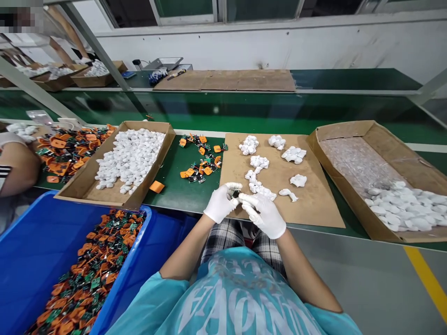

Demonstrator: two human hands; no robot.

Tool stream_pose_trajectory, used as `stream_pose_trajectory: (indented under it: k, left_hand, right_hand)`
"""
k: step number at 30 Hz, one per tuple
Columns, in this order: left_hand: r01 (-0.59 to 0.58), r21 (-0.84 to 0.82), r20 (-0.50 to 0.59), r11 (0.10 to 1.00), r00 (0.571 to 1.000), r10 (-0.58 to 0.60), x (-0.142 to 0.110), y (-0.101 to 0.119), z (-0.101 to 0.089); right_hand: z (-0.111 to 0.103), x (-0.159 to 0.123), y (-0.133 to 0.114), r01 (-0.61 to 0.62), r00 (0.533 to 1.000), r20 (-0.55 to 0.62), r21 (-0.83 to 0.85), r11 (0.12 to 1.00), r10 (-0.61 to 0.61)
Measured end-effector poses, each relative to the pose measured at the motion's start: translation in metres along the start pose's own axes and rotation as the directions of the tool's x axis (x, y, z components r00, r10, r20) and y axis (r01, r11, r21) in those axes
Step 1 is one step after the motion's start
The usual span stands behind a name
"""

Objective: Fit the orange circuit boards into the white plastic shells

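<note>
My left hand [220, 204], in a white glove, is closed, with a small dark part [235, 194] partly showing between thumb and fingers. Close beside it, my right hand [264, 215], also gloved, has its fingers bent together at the same spot; what they pinch is hidden. Both hands are over the front of a brown cardboard sheet [321, 204]. Just beyond them lies a row of small white pieces [259, 185], and more heaps of white pieces [294, 154] are spread on the sheet. Orange-and-green circuit board parts [202, 166] lie left of the sheet.
A cardboard tray [134, 204] of white pieces stands left; another tray [375, 232] holds larger-looking white pieces at right. A blue bin [28, 260] of orange parts stands low at left. Another person's arm [19, 170] is beside an orange pile [66, 151]. A metal post [94, 44] rises at left.
</note>
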State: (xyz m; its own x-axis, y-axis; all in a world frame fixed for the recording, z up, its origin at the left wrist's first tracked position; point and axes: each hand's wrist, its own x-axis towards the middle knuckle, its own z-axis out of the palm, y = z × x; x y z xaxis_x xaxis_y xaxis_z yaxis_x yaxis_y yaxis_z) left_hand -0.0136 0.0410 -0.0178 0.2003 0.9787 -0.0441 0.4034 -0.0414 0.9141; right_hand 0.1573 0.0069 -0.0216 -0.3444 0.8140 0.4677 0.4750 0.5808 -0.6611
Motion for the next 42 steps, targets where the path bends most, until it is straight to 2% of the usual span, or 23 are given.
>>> stream_pose_trajectory:
  k: [3,6,10,13,16,19,21,24,28,31,36,39,42]
  left_hand:
    - [0.044,-0.176,0.103,0.983,0.994,-0.027,-0.004,-0.008,-0.008]
    - [0.097,-0.272,0.201,0.958,0.979,-0.042,-0.008,-0.008,-0.015]
    - [0.148,-0.382,0.193,0.912,0.978,-0.079,-0.008,-0.006,-0.015]
    - [0.138,-0.455,0.127,0.880,0.988,-0.089,-0.006,-0.007,-0.011]
    - [0.119,-0.541,0.100,0.833,0.992,-0.077,-0.003,-0.008,-0.007]
    - [0.104,-0.668,0.038,0.737,0.994,-0.106,-0.004,-0.007,0.000]
    - [0.107,-0.736,-0.003,0.668,0.987,-0.161,-0.007,-0.005,0.007]
    - [0.133,-0.786,-0.005,0.604,0.975,-0.221,-0.014,0.001,0.018]
    - [0.151,-0.846,0.051,0.511,0.978,-0.203,-0.024,0.013,0.023]
    - [0.195,-0.870,0.104,0.454,0.971,-0.217,-0.028,0.019,0.020]
    - [0.187,-0.883,0.075,0.431,0.962,-0.263,-0.027,0.019,0.019]
    - [0.158,-0.886,0.048,0.437,0.967,-0.252,-0.028,0.018,0.021]
    - [0.148,-0.859,0.022,0.490,0.967,-0.254,-0.031,0.017,0.021]
  right_hand:
    - [0.005,-0.004,0.007,-0.088,0.996,-0.020,0.002,0.996,0.088]
    - [0.008,-0.006,0.008,-0.186,0.981,-0.046,0.053,0.981,0.188]
    - [0.008,-0.004,0.005,-0.251,0.965,-0.060,0.092,0.964,0.257]
    - [0.006,-0.002,0.004,-0.211,0.972,-0.074,0.152,0.966,0.224]
    - [0.005,0.002,0.003,-0.114,0.981,-0.135,0.179,0.977,0.139]
    - [0.004,0.005,0.001,0.013,0.979,-0.203,0.116,0.993,0.011]
    - [0.003,0.006,-0.002,0.048,0.961,-0.275,0.062,0.997,-0.030]
    - [0.002,0.008,-0.006,0.059,0.932,-0.357,-0.011,0.998,-0.059]
    - [0.001,0.013,-0.006,0.109,0.924,-0.356,-0.115,0.987,-0.144]
    - [0.000,0.015,-0.004,0.097,0.930,-0.344,-0.113,0.989,-0.130]
    - [-0.001,0.013,-0.004,0.090,0.945,-0.316,-0.008,0.996,-0.088]
    - [0.000,0.012,-0.005,0.068,0.952,-0.304,0.094,0.993,-0.037]
    - [0.002,0.013,-0.007,0.013,0.954,-0.295,0.212,0.977,0.051]
